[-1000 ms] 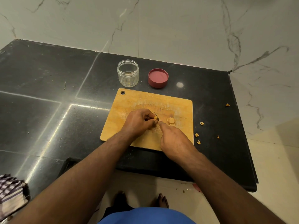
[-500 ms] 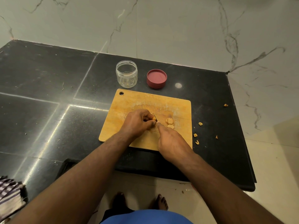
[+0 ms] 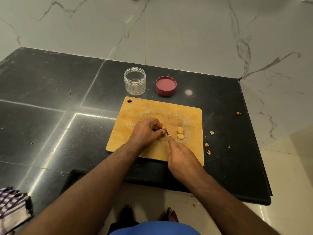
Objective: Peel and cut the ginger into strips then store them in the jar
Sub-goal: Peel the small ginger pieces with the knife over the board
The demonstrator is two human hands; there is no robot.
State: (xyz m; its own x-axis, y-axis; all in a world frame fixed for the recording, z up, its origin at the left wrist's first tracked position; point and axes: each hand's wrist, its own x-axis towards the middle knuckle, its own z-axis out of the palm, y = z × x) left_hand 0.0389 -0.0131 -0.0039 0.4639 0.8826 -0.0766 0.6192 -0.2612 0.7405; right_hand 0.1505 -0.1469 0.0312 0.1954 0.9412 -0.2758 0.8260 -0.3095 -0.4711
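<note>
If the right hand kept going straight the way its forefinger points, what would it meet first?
Most likely the ginger piece pinched by the left hand: the right hand points up-left along the knife, whose blade already sits against that piece on the cutting board. Depth is uncertain.

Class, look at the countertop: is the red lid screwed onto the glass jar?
No. The red lid lies on the counter to the right of the open glass jar, apart from it.

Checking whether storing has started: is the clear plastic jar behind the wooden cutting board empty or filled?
Empty. The clear plastic jar stands upright and open, nothing inside; its red lid lies beside it.
</note>
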